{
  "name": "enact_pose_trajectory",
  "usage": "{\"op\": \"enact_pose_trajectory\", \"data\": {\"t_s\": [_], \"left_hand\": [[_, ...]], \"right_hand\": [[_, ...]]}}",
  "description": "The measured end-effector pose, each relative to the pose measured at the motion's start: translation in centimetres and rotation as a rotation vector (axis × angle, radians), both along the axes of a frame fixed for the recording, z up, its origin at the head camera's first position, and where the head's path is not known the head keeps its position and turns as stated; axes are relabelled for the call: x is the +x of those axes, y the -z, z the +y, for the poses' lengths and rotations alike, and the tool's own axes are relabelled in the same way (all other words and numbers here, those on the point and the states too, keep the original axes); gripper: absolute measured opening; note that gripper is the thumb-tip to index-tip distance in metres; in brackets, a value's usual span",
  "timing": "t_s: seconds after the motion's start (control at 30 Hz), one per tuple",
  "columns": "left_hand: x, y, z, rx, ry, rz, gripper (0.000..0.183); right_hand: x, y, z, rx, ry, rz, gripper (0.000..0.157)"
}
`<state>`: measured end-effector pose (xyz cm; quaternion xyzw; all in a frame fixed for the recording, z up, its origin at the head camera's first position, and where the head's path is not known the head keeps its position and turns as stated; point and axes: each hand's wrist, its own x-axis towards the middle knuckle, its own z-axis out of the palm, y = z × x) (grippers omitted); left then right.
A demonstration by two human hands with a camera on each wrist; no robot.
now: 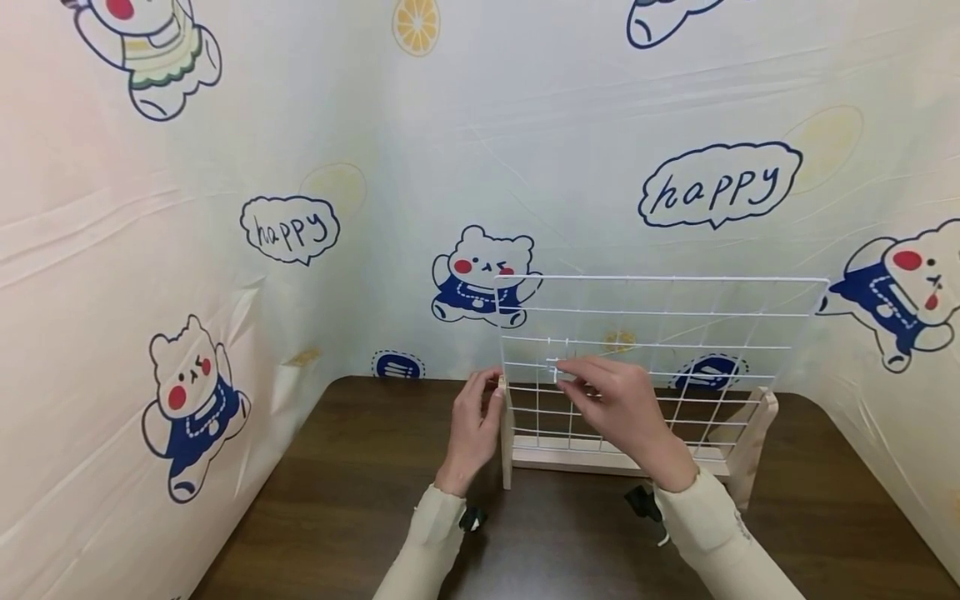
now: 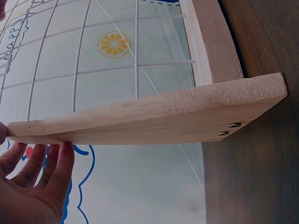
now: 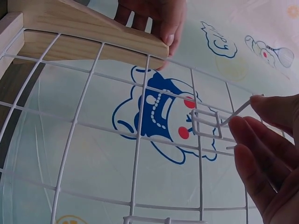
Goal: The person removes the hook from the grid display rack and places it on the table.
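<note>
A white wire grid [image 1: 652, 347] stands upright in a wooden stand with an upright at each side. My left hand [image 1: 474, 421] grips the upper end of the left wooden upright [image 2: 149, 119], its fingers along the outer face and the thumb at the edge. My right hand [image 1: 618, 408] is in front of the grid's left part. Its thumb and fingers pinch the prong of a small white wire hook [image 3: 239, 112], whose square back lies against the grid wires. How the hook catches on the wires cannot be told.
The stand's wooden base bar [image 1: 607, 460] rests on the dark brown table [image 1: 360, 467]. Another white wire piece [image 3: 163, 220] shows at the bottom of the right wrist view. Printed cloth [image 1: 570, 108] hangs behind and along both sides.
</note>
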<state>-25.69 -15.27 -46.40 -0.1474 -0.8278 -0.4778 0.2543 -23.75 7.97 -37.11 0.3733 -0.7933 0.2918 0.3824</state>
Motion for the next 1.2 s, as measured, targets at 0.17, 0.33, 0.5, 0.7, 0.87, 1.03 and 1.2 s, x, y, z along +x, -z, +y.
{"op": "enact_pose_trajectory", "data": {"t_s": [0.17,0.33,0.5,0.7,0.87,1.03,1.2], "left_hand": [[-0.02,0.06,-0.07,-0.007,0.000,0.015,0.028],[-0.06,0.28,-0.09,-0.004,0.001,0.034,0.029],[-0.14,0.40,-0.06,0.002,0.008,0.035,0.029],[-0.06,0.16,-0.08,-0.002,0.006,0.044,0.029],[-0.08,-0.06,-0.03,-0.004,0.005,0.031,0.029],[-0.08,0.04,0.01,-0.004,0.004,0.019,0.029],[-0.01,0.04,0.01,0.002,0.007,0.022,0.029]], "right_hand": [[0.02,0.08,-0.24,0.037,0.027,-0.028,0.025],[-0.04,0.27,-0.52,0.054,0.027,-0.029,0.022],[-0.19,0.45,-0.75,0.055,0.036,0.005,0.017],[-0.20,0.33,-0.90,0.058,0.040,0.003,0.015],[-0.18,0.09,-0.90,0.046,0.025,0.015,0.013],[-0.11,0.04,-0.87,0.028,0.006,0.034,0.013],[-0.12,-0.01,-0.89,0.021,-0.003,0.034,0.012]]}}
